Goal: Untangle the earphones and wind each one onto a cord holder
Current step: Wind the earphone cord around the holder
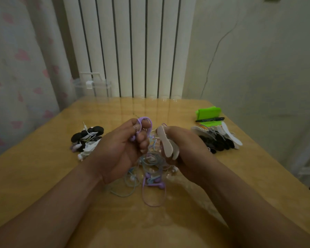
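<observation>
A loop of purple earphone cord (148,125) is gripped in the left hand (122,147), with the fingers curled round it. A small metal part, probably the plug, is pinched near the thumb. A pale, flat cord holder (166,143) is held on end in the right hand (186,149), clasped between thumb and curled fingers. Below and between the 2 hands, the tangle of earphones (150,170) lies on the table (43,176), with purple, blue and pale cords crossed over one another. The purple cord runs down from the left hand into it.

The step in hand is judged to be the start of winding the purple set onto the holder. It would be done best if the plug end were laid against the holder and pinned under the right thumb. The cord should then be drawn from the tangle a little at a time, so that blue loops are not dragged up and knots are not tightened. Turns should be laid flat, side by side.

Outside the left hand a pile of wound earphones (87,138) is seen. Outside the right hand are spare holders (222,138), and beyond them a black marker pen (209,119) and a green object (208,111). No brand or writing can be read, and any marks on the pen are too small to tell.
</observation>
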